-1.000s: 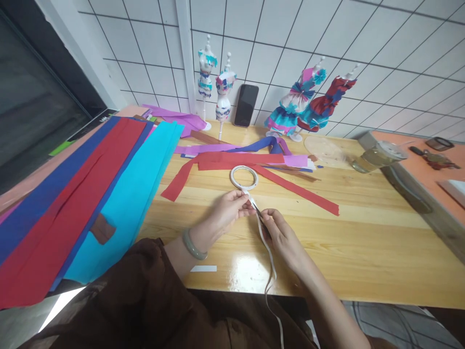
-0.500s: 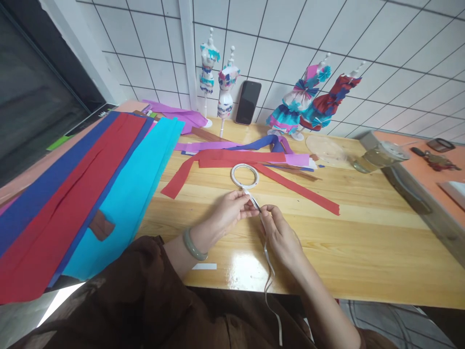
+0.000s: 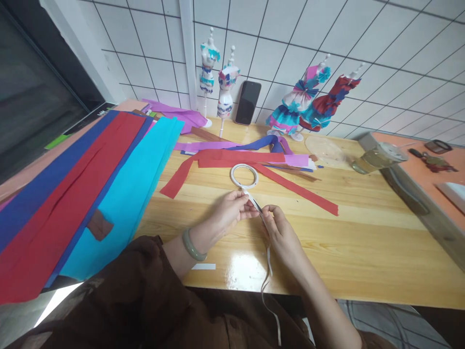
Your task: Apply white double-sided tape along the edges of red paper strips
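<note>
White tape (image 3: 245, 191) runs between curled hands (image 3: 231, 208), forearms (image 3: 319, 291) converging inward.

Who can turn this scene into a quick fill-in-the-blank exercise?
The hand nearer the bangle is the person's ____ one. The strip directly behind the tape roll is coloured ____. The small dress forms in view number ____.

Missing words, in order: left; red; four.
</note>
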### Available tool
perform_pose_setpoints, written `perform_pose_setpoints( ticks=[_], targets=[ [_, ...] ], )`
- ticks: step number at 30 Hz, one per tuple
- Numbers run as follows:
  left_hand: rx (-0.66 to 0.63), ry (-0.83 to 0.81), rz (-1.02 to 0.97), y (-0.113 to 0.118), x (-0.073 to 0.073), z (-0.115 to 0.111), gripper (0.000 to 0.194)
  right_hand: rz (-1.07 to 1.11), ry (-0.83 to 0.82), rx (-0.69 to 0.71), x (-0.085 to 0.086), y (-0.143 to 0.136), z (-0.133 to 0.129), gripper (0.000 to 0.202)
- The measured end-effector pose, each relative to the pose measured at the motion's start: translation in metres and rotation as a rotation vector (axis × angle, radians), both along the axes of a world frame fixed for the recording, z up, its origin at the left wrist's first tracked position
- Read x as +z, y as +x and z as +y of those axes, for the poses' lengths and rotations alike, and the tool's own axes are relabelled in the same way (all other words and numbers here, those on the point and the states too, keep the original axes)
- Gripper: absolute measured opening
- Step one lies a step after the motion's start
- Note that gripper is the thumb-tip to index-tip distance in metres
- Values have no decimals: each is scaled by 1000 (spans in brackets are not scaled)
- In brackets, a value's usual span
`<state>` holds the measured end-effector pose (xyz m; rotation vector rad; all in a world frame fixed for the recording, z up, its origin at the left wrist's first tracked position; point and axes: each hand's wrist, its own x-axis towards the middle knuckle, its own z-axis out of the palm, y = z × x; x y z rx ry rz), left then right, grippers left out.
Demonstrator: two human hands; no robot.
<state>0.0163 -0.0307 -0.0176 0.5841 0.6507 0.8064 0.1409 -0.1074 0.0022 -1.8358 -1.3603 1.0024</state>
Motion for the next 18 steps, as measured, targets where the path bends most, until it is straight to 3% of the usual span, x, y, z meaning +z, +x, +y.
perform_pose_setpoints(
  ticks=[18],
  targets=[
    [-15, 8, -1, 0, 1, 0, 5, -142, -6, 0, 9, 0, 1, 30]
  ],
)
